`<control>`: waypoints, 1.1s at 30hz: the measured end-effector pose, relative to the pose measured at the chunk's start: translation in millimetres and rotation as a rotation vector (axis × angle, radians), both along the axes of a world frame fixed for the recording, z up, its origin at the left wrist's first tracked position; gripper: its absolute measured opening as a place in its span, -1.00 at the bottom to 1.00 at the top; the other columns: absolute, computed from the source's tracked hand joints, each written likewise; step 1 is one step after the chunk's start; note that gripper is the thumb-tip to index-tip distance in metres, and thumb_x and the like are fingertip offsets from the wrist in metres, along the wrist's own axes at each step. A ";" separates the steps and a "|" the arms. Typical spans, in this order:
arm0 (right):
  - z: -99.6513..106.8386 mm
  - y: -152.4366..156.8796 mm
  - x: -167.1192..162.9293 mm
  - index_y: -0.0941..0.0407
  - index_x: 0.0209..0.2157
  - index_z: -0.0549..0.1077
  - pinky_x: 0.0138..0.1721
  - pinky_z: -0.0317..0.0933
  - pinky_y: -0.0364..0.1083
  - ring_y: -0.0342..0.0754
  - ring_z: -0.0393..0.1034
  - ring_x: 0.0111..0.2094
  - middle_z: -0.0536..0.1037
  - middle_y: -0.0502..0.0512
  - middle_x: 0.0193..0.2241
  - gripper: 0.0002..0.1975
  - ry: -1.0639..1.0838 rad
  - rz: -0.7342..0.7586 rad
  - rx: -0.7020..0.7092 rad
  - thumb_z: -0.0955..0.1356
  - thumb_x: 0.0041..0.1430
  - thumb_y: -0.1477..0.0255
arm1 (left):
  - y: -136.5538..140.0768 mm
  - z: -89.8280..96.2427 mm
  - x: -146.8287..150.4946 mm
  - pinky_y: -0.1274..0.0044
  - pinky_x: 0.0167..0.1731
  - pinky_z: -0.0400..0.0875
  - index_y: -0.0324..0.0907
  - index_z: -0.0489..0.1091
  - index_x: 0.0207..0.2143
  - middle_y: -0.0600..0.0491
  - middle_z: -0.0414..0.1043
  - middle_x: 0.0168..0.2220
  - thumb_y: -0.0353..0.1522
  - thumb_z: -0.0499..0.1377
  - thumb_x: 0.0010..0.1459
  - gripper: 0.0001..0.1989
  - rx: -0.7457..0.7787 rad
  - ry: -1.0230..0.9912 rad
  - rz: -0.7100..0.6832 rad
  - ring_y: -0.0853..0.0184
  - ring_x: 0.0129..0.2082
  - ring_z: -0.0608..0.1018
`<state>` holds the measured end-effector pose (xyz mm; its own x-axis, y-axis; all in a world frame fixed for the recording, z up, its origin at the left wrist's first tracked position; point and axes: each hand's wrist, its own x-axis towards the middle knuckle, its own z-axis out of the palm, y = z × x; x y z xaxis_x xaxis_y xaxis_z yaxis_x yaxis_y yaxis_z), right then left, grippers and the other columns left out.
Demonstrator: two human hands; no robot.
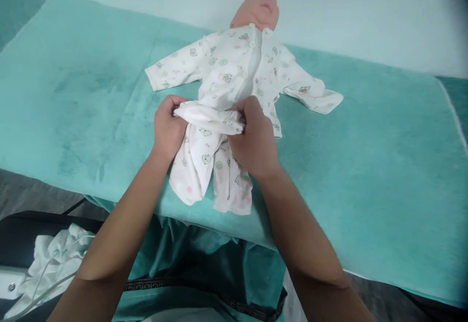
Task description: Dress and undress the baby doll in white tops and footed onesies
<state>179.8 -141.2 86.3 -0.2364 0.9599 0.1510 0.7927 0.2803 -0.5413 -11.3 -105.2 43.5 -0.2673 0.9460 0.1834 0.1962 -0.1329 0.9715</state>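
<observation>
A baby doll lies on its back on the green-covered table, its head toward the wall. It wears a white printed baby shirt that hangs partly unbuttoned down the front, both sleeves spread out. White printed baby pants cover its lower body, with the legs pointing toward me. My left hand pinches the waistband at its left end. At the other end, my right hand grips the bunched waistband, fingers curled over it. The doll's own arms and legs are hidden inside the cloth.
The green cloth spreads over the table to both sides, up to a white wall behind. A black chair at the lower left bears crumpled white cloth, a cable and a white device.
</observation>
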 end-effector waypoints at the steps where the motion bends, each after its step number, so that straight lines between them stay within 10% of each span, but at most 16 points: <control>1: -2.0 -0.3 -1.0 0.02 -0.01 0.30 -0.17 0.24 0.01 0.12 0.40 -0.13 0.53 0.18 -0.14 -0.75 0.004 -0.001 0.006 0.30 0.31 0.53 | 2.3 0.9 0.9 0.55 -0.29 0.38 -0.19 0.46 -0.33 0.22 0.51 -0.38 -0.64 0.27 0.02 -0.78 0.019 -0.021 0.012 0.45 -0.35 0.49; 7: -7.8 1.6 3.8 0.01 -0.06 0.33 -0.06 0.38 0.07 0.10 0.45 -0.01 0.54 0.18 -0.04 -0.71 0.286 -0.035 0.217 0.24 0.23 0.59 | 11.2 -4.0 5.2 0.53 -0.25 0.38 -0.17 0.43 -0.32 0.17 0.47 -0.37 -0.59 0.21 0.04 -0.82 0.040 -0.130 0.048 0.40 -0.33 0.49; 17: -3.7 18.5 20.7 0.07 -0.09 0.42 -0.02 0.30 0.09 0.15 0.45 -0.04 0.51 0.27 -0.03 -0.69 0.103 -0.218 0.317 0.25 0.17 0.64 | 9.0 -13.6 9.3 0.52 -0.28 0.34 -0.13 0.40 -0.25 0.14 0.45 -0.34 -0.50 0.20 0.03 -0.80 0.005 -0.077 -0.005 0.34 -0.33 0.47; 21: -3.8 24.0 29.9 0.05 -0.03 0.41 -0.09 0.32 0.02 0.05 0.42 -0.15 0.52 0.17 -0.08 -0.68 0.232 -0.072 0.241 0.31 0.18 0.56 | 8.9 -9.7 13.6 0.44 -0.06 0.38 -0.13 0.45 -0.21 0.07 0.52 -0.20 -0.50 0.23 0.08 -0.80 0.063 0.166 -0.059 0.25 -0.13 0.51; 25: 6.7 24.4 51.1 0.01 0.04 0.41 -0.09 0.34 0.01 0.04 0.43 -0.07 0.50 0.16 0.04 -0.68 0.311 0.146 0.096 0.37 0.26 0.38 | -2.1 8.4 6.8 0.43 0.05 0.42 -0.15 0.48 -0.05 0.05 0.56 -0.03 -0.56 0.19 0.04 -0.60 0.187 -0.121 -0.113 0.26 0.01 0.57; 28: 5.5 28.5 61.4 0.00 0.04 0.36 -0.07 0.35 0.03 0.04 0.44 -0.03 0.48 0.22 0.08 -0.78 0.440 -0.084 0.216 0.26 0.42 0.28 | 1.4 32.3 7.3 0.44 0.09 0.44 -0.16 0.48 -0.08 0.08 0.58 -0.03 -0.58 0.16 0.09 -0.66 0.335 -0.187 -0.039 0.32 0.05 0.58; 33: -23.5 48.7 58.3 0.02 -0.11 0.36 -0.12 0.35 0.03 -0.02 0.40 -0.19 0.47 0.11 -0.11 -0.71 0.487 -0.429 0.259 0.44 0.24 0.21 | 25.1 61.4 39.8 0.36 0.01 0.48 -0.08 0.46 -0.23 0.06 0.57 -0.16 -0.43 0.31 0.18 -0.88 0.127 0.486 -0.220 0.22 -0.07 0.57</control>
<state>238.1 -92.5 62.8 0.3087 0.8718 0.3803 0.5462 0.1648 -0.8213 28.5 -80.1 104.8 0.0782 0.9325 0.3526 0.5727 -0.3315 0.7497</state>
